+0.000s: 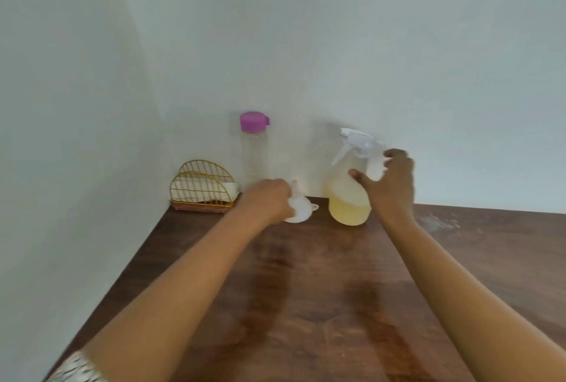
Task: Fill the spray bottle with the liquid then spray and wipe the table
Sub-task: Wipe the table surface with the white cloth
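Note:
A clear spray bottle (347, 198) with a white trigger head stands near the wall, its lower part holding yellow liquid. My right hand (390, 185) is just to its right with fingers spread, the thumb touching the bottle's shoulder, not closed around it. My left hand (268, 201) grips a white funnel (301, 208) that rests mouth-down on the brown wooden table (306, 289). Behind it stands a tall clear bottle (253, 152) with a purple cap, looking empty.
A gold wire holder (202, 187) with white cloths or napkins sits in the back left corner against the walls. A whitish smear (438, 222) marks the table to the right of the spray bottle.

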Available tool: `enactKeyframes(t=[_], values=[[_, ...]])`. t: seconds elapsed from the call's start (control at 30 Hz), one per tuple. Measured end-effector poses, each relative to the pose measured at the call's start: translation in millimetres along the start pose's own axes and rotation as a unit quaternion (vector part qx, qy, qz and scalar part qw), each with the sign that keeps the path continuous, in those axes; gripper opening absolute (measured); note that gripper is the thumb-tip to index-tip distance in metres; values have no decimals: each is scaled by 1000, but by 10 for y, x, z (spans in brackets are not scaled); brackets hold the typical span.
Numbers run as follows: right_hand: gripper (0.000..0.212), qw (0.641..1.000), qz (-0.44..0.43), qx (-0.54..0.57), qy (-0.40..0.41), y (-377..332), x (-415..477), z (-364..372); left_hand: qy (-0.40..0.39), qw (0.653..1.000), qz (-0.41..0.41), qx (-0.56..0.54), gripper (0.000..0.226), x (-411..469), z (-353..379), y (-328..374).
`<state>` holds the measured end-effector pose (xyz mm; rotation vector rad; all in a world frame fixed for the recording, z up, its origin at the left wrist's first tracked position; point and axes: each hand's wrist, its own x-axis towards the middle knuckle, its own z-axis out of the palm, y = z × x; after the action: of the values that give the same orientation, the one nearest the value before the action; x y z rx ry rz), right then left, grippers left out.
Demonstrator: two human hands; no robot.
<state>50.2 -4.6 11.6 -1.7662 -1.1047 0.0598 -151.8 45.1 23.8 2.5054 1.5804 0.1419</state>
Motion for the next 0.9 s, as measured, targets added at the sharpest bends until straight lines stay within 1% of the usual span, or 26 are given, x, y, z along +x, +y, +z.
enactKeyframes(t=[0.03,0.07,0.1,0.13,0.17,0.2,0.23,0.27,0.3,0.33,0.4,0.5,0.63,0.77,0.83,0.9], values=[[53,998,-17,21,50,-70,-126,-20,33,999,-32,14,30,-52,-127,-248],[43,996,-45,44,64,-168,-261,9,75,994,-72,20,28,-111,-256,-507],[36,994,-75,67,41,-282,-384,87,115,987,-109,29,32,-141,-371,-750],[33,991,-107,82,-12,-404,-494,223,139,980,-133,47,40,-136,-468,-958],[34,984,-139,76,-85,-533,-581,404,141,977,-144,71,50,-101,-545,-1125],[39,971,-168,48,-165,-667,-648,607,119,978,-143,98,57,-34,-586,-1258],[48,952,-192,16,-240,-807,-698,829,80,981,-133,120,63,25,-609,-1372],[58,931,-208,-14,-300,-930,-732,1052,33,983,-122,133,70,71,-600,-1460],[65,915,-220,-39,-335,-1051,-744,1250,-7,984,-112,141,77,98,-578,-1536],[70,907,-228,-62,-348,-1155,-730,1421,-33,984,-103,143,85,114,-543,-1605],[74,903,-230,-104,-346,-1299,-669,1674,-35,987,-87,128,91,112,-477,-1694],[73,898,-224,-154,-347,-1401,-590,1883,-8,990,-56,129,82,69,-452,-1732],[56,888,-214,-184,-362,-1372,-594,1876,-23,986,-27,163,70,-25,-482,-1788],[60,875,-224,-209,-374,-1312,-719,1717,-20,989,-12,147,71,-227,-450,-1776],[61,864,-217,-181,-416,-1280,-739,1581,-9,991,-10,131,73,-352,-402,-1758],[58,861,-148,-61,-483,-1248,-699,1396,2,994,-8,113,74,-467,-361,-1760]])
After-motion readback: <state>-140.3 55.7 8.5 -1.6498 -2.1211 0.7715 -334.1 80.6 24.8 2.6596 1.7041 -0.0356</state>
